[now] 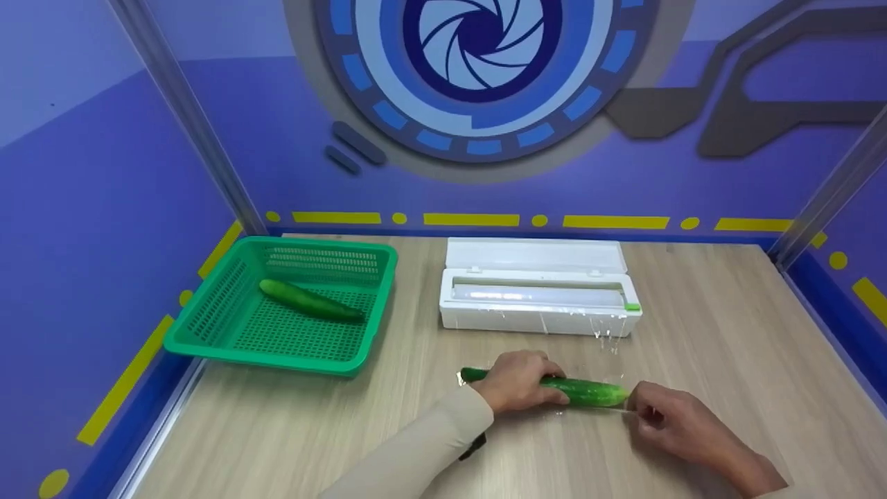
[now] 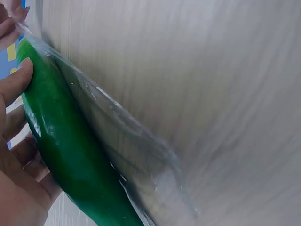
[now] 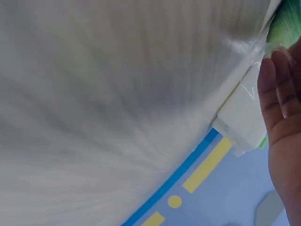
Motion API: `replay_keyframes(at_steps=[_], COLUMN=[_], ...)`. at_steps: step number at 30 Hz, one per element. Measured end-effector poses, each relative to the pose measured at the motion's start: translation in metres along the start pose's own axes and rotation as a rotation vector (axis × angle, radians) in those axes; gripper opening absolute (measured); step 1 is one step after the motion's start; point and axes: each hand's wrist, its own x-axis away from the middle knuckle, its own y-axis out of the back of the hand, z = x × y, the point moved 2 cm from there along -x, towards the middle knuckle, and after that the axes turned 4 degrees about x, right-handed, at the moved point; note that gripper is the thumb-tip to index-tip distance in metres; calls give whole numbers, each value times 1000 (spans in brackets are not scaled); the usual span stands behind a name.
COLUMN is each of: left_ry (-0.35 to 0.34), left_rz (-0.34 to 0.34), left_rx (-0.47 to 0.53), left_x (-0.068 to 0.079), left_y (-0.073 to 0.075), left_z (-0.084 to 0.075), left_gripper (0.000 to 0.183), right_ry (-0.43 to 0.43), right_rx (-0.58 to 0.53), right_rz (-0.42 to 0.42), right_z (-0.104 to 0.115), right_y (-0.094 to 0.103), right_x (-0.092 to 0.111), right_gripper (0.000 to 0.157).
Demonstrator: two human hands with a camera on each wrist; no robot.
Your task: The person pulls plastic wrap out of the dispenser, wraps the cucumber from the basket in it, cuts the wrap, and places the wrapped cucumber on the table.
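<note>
A long green cucumber (image 1: pixel 589 392) lies across the table in front of me, with clear plastic wrap (image 2: pixel 127 117) along its side. My left hand (image 1: pixel 521 382) grips the cucumber around its middle, thumb and fingers on opposite sides. At the pale right end, my right hand (image 1: pixel 675 421) pinches the edge of the wrap with curled fingers. In the right wrist view the fingertips (image 3: pixel 268 68) hold the clear film right beside the cucumber's tip.
Behind the hands stands a white cling film box (image 1: pixel 540 320), lid raised, a roll inside and film hanging over its front. A green plastic basket (image 1: pixel 277 360) at the left holds another cucumber (image 1: pixel 308 301). Blue printed walls (image 1: pixel 388 194) enclose the wooden table (image 1: pixel 707 319).
</note>
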Motion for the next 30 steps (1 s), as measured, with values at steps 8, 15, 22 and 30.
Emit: replay_keyframes(at_steps=[8, 15, 22, 30], left_ry=[-24, -32, -26, -22], left_rz=[10, 26, 55, 70], left_rx=[-41, -33, -37, -62], left_x=[0, 0, -1, -2], left_y=[1, 3, 3, 5], left_z=[-3, -5, -7, -7], left_gripper=[38, 37, 36, 36], right_ry=[6, 35, -41, -153], right_rx=[-32, -37, -24, 11], right_rz=[-37, -73, -66, -5], right_z=[-5, -11, -18, -25], right_y=[14, 21, 18, 3], right_x=[-7, -13, -27, -38], right_gripper=[45, 44, 38, 26])
